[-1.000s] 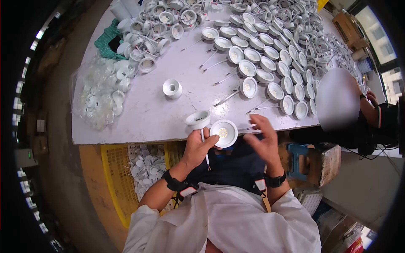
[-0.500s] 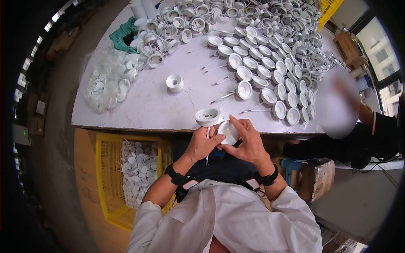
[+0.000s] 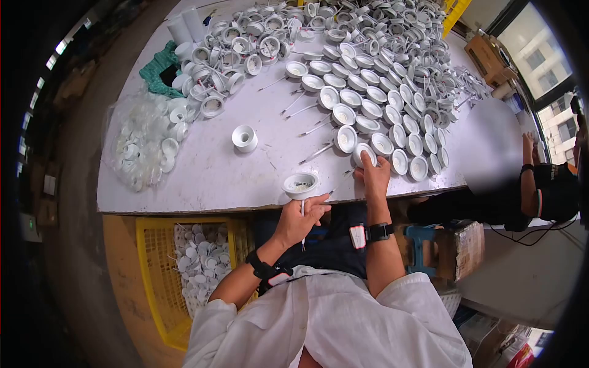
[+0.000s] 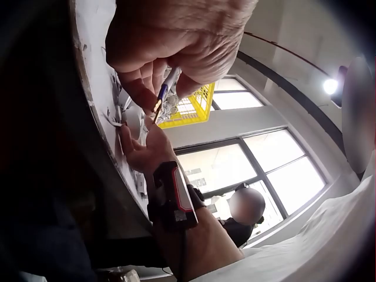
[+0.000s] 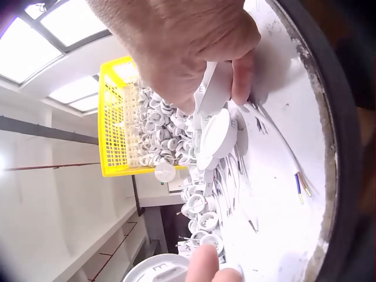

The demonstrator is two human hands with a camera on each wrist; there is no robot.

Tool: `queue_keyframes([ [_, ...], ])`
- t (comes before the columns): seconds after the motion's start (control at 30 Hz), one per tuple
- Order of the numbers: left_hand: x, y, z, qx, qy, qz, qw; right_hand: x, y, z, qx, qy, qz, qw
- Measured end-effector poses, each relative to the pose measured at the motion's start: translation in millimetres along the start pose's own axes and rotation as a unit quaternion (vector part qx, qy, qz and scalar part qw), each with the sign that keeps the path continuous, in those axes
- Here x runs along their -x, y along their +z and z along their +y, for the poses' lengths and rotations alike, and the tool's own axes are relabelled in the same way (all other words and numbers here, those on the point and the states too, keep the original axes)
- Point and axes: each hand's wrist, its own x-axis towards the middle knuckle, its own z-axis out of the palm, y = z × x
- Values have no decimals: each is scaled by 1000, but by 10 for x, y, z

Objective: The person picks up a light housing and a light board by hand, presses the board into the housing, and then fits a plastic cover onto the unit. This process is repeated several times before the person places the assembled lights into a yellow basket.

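My left hand (image 3: 296,222) holds a white round downlight housing (image 3: 300,194) above the table edge, its open top showing small dark parts inside. Its white cable (image 4: 170,79) runs down through the fingers and ends in blue and brown wires. Farther right, my right hand (image 3: 375,179) grips a white downlight (image 3: 364,153) at the near edge of the laid-out rows. In the right wrist view, thumb and fingers pinch that downlight (image 5: 216,89) by its sides, close over the table. Its cable (image 5: 282,138) trails along the tabletop to bare wire ends.
Rows of downlights (image 3: 371,109) cover the table's right side. A white cup-shaped part (image 3: 245,139) stands alone at left centre, near a clear bag of white parts (image 3: 144,144). A yellow crate (image 3: 150,270) of white discs sits below the edge. Another person (image 3: 543,190) is at right.
My right hand has carried the downlight away from my left hand, forward and right to the rows on the table. My left hand keeps hold of the housing by the table edge.
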Motion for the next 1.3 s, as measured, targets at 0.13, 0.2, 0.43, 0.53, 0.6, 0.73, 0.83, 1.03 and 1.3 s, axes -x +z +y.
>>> queue_keyframes([
  [0.13, 49, -120, -84, 8, 3, 14, 1000, -68, -17, 196, -67, -11, -5, 998],
  [0.2, 97, -178, -110, 0, 6, 18, 1000, 31, -42, 205, -102, 1, -6, 995],
  [0.43, 191, -271, -105, 8, 9, 37, 999, 168, -54, 285, -199, 48, -37, 978],
  [0.53, 173, -257, -51, 16, 18, 42, 999, 166, -44, 264, -191, 47, -53, 979],
  [0.6, 165, -264, 28, -37, -12, 25, 999, 266, -226, 243, -133, 36, -73, 988],
  [0.73, 72, -216, 59, -62, 1, 8, 998, 575, -359, -11, -3, 0, -253, 967],
  [0.83, -38, -170, 92, -138, 11, -9, 990, 812, -267, -365, 21, -135, -365, 921],
  [1.03, -100, -105, 268, -273, 69, -53, 958, 803, -136, -517, 126, -324, -453, 821],
  [1.3, -73, -145, 247, 15, -7, -81, 997, 782, -186, -482, 189, -436, -380, 794],
])
